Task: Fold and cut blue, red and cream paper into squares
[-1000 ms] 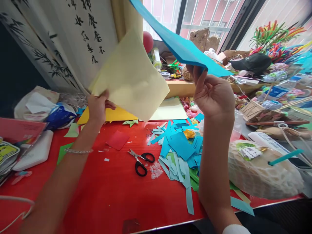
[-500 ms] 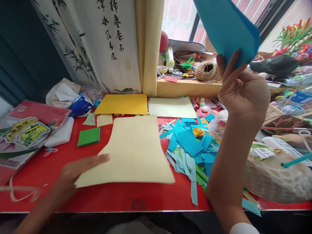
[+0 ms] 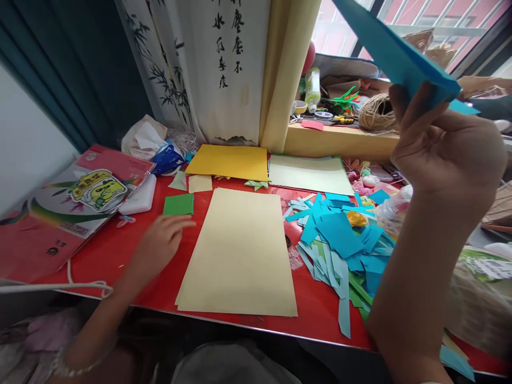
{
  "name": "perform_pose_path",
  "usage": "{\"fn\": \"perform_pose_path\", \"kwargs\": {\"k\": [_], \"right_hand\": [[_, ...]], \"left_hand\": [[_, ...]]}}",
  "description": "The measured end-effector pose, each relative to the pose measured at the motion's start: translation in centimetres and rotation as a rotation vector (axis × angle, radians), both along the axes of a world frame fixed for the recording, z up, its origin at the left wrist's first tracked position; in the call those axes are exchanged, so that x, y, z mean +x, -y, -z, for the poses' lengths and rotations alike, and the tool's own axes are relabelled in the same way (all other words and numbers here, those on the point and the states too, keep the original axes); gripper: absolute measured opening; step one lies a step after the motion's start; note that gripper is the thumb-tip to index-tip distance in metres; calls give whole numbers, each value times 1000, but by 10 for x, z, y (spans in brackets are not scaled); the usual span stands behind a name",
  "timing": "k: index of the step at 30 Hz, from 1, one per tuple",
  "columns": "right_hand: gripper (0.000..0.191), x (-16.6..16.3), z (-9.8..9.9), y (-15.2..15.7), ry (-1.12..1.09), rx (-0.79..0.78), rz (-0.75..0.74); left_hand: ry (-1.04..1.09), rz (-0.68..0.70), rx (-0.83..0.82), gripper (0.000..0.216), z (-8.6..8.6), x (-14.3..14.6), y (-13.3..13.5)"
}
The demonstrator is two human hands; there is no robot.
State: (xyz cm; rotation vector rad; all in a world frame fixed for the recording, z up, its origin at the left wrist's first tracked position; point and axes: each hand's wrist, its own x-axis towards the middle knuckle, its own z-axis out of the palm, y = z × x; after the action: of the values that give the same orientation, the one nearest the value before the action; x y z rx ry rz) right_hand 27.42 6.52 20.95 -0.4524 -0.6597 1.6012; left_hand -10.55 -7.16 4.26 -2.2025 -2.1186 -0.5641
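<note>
My right hand (image 3: 444,146) is raised at the right, fingers pinched on a folded blue paper sheet (image 3: 394,50) that reaches up toward the window. A pale yellow paper sheet (image 3: 242,253) lies flat on the red table (image 3: 132,256) in front of me. My left hand (image 3: 158,242) hovers low just left of that sheet, fingers loosely apart, holding nothing. A small green paper square (image 3: 178,205) lies just beyond the left hand.
A heap of blue and green paper scraps (image 3: 340,240) lies right of the yellow sheet. An orange sheet (image 3: 228,161) and another pale sheet (image 3: 310,174) lie at the back. A red booklet (image 3: 76,205) and a white box (image 3: 141,196) sit left. A twine ball (image 3: 376,113) rests on the cluttered sill.
My left hand laid the pale yellow sheet flat on the table, covering the scissors, and let go of it. The right hand stayed raised with the blue sheet. The view shifted left.
</note>
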Motion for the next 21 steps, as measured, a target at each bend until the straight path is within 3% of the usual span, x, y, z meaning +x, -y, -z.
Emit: {"fn": "perform_pose_path", "kwargs": {"k": [3, 6, 8, 11, 14, 17, 21], "right_hand": [[44, 0, -1, -2, 180, 10, 118], [45, 2, 1, -4, -140, -57, 64], [43, 5, 4, -6, -442, -122, -102], [55, 9, 9, -6, -874, -295, -415], [48, 9, 11, -3, -1141, -493, -642], [35, 7, 10, 2, -1145, -576, -700], [36, 5, 7, 3, -1089, -542, -670]], "left_hand": [[-20, -245, 14, 44, -1, -17, -30], [-10, -373, -109, 67, 4, -25, -48], [5, -410, -185, 78, 9, -24, -53], [2, -449, -215, 82, 13, -18, -55], [-12, -477, -187, 85, 14, -14, -55], [-25, -490, -180, 87, 12, -12, -55], [-117, -417, -73, 86, 6, -12, -62]]}}
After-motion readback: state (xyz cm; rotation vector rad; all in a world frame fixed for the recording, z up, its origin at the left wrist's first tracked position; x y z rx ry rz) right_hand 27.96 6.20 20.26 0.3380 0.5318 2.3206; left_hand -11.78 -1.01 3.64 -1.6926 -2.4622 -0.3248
